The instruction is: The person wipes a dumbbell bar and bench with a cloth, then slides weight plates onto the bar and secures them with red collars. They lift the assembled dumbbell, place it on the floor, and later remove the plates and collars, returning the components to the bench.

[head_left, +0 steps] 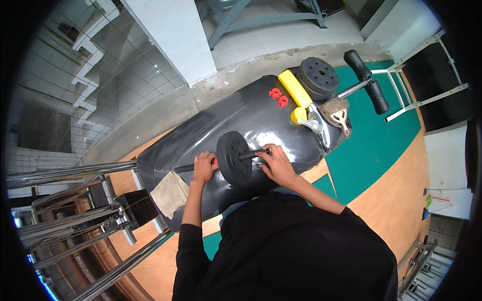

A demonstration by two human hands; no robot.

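Observation:
A black dumbbell bar (246,155) with a threaded end lies across the black padded bench in front of me. One round black weight plate (234,158) stands upright on it, between my hands. My left hand (203,166) is closed round the bar just left of the plate, and a bit of red collar shows by its fingers. Thumb and fingers of my right hand (276,164) pinch the bar's threaded right end. Two red star-shaped collars (279,98) rest farther back on the bench (211,118).
At the bench's far right are stacked black plates (318,75), a yellow block (294,89), a round yellow item (298,115) with clear plastic, and a hand brush (337,114). A beige cloth (170,194) lies at the left end, beside metal rails (75,173). Padded rollers (366,80) stand beyond.

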